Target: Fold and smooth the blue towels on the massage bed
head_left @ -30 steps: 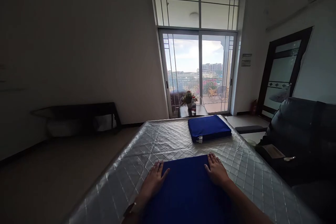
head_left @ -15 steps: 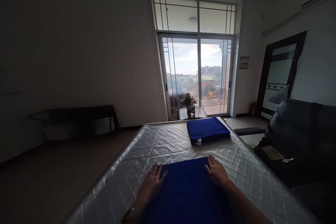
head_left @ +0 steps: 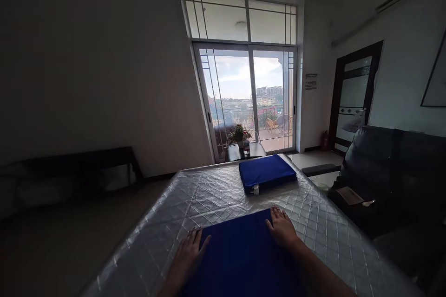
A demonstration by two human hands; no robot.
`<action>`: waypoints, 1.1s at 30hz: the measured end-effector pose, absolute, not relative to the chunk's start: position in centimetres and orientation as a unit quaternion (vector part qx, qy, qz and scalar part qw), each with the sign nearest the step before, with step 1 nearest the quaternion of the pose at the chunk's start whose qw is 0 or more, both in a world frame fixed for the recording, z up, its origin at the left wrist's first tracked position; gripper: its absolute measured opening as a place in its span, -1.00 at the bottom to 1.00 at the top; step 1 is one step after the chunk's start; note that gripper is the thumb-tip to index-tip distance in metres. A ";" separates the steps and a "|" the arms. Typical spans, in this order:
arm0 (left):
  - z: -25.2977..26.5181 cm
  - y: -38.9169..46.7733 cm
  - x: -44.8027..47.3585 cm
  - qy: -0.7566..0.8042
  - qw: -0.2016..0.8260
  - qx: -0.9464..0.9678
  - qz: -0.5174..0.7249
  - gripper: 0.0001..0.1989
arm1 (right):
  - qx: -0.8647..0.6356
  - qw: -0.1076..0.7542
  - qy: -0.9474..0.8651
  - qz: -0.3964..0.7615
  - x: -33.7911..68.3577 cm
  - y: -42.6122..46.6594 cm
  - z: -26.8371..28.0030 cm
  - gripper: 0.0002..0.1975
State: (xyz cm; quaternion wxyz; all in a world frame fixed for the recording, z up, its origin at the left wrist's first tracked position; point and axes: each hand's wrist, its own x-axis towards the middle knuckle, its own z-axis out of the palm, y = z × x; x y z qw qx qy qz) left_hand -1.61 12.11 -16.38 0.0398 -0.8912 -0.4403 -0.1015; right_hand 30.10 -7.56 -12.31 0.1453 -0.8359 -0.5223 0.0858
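- Dim light fills the room, most of it coming from the tall sliding glass balcony door (head_left: 249, 97) at the far wall, so the near things are seen largely against the glare.
- Silvery quilted plastic covers the bare mattress (head_left: 216, 195), which serves as the work surface; its sheen suggests a slick face.
- A flat, deep blue fabric sheet (head_left: 240, 255) is spread on the near part of the mattress, its far edge running between the two hands.
- The left hand (head_left: 188, 253) is laid flat and open at the left far corner of the sheet, fingers extended, gripping nothing.
- The right hand (head_left: 281, 226) is likewise pressed flat and open on the right far corner, with nothing pinched.
- A folded blue fabric bundle with a small white tag (head_left: 266, 172) lies farther up the mattress, well apart from the hands.
- Slipping is judged the main risk: with only flat palms on it, the sheet could slide on the glossy cover and its edges go askew.
- Uneven pressure from the two hands could be expected to push a wrinkle across the cloth.
- A black leather sofa (head_left: 393, 176) stands just beside the right edge, so cloth pushed that way could drop into the gap.
- A small dark side table with a potted plant and a bottle (head_left: 242, 146) stands by the door, and a low dark bench (head_left: 80, 167) runs along the left wall.
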 end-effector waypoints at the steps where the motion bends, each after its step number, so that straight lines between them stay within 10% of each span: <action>1: -16.2 12.1 -1.6 -0.439 0.025 -0.893 -0.095 -0.40 | -0.837 0.145 -0.521 0.086 30.2 -7.5 -12.4 -0.25; 33: -15.5 12.0 -1.9 -0.451 -0.072 -0.881 -0.122 -0.27 | -0.801 0.112 -0.582 0.085 30.9 -7.2 -12.5 -0.27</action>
